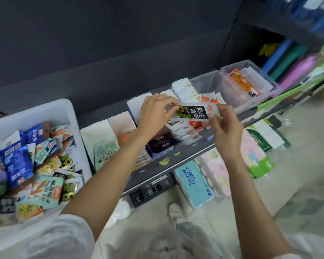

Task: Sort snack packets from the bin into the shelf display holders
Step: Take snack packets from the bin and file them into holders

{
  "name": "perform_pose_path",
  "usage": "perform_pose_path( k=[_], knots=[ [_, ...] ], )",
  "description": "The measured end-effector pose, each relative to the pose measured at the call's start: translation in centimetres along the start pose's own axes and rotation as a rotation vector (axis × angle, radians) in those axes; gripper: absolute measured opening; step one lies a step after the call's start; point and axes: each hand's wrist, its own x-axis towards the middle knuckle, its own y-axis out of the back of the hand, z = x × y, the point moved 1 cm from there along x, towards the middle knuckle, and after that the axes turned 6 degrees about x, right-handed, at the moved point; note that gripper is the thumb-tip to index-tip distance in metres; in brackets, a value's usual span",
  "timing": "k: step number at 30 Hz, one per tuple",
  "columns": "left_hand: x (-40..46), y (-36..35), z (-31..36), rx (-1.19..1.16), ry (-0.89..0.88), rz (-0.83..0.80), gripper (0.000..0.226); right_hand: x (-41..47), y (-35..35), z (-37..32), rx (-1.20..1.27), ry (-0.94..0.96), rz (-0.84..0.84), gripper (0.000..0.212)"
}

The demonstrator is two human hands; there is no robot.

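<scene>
A black-and-white snack packet with green rings printed on it hangs lengthwise over the shelf's display holders. My left hand pinches its left end and my right hand pinches its right end. Below the packet, white cardboard holders and clear plastic holders stand in a row on the dark shelf, most with packets in them. At the left a white bin holds several loose packets in blue, teal and orange.
Tissue packs and other wrapped goods lie on the floor under the shelf. Coloured folders stand at the upper right. A dark back panel rises behind the shelf. My shoe shows on the tiled floor.
</scene>
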Motion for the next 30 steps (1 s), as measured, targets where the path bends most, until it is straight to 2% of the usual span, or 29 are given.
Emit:
perform_pose_path(
  k=[4, 7, 10, 13, 16, 18, 20, 22, 26, 28, 30],
  knots=[
    [1.8, -2.8, -0.4, 0.162, 0.006, -0.044, 0.010, 3.3, 0.1, 2.7, -0.169, 0.118, -0.058, 0.012],
    [1.4, -3.8, -1.7, 0.342, 0.024, -0.111, 0.010, 4.9, -0.9, 4.6, -0.215, 0.185, -0.180, 0.007],
    [0.1, -4.1, -2.1, 0.455, 0.015, -0.171, 0.015, 5.2, -2.8, 5.9, -0.368, 0.350, -0.346, 0.010],
    [-1.1, -3.8, -1.8, 0.441, 0.032, -0.345, 0.027, 5.1, -4.0, 6.9, -0.452, 0.514, -0.479, 0.025],
    [-1.9, -3.8, -1.6, 0.439, 0.085, -0.549, 0.046, 5.3, -4.2, 8.3, -0.628, 0.667, -0.517, 0.022],
    [-1.8, -3.8, -1.1, 0.430, 0.121, -0.632, 0.050, 5.3, -4.2, 8.9, -0.687, 0.701, -0.558, 0.022],
    [-1.6, -3.6, -0.4, 0.401, 0.152, -0.644, 0.048, 5.3, -3.8, 8.7, -0.645, 0.674, -0.587, 0.027],
    [-1.8, -2.9, 0.2, 0.309, 0.180, -0.462, 0.041, 5.7, -3.2, 7.4, -0.497, 0.551, -0.571, 0.034],
    [-4.8, 0.8, 1.8, 0.108, 0.403, 0.082, 0.021, 5.6, -2.7, 2.4, -0.041, 0.237, -0.542, 0.026],
    [-7.5, 3.1, 2.4, 0.034, 0.521, 0.287, 0.014, 4.9, -3.7, -0.3, 0.046, 0.188, -0.632, 0.023],
    [-10.7, 5.2, 1.9, 0.010, 0.635, 0.435, 0.008, 3.6, -5.7, -2.4, 0.033, 0.209, -0.812, 0.021]
  ],
)
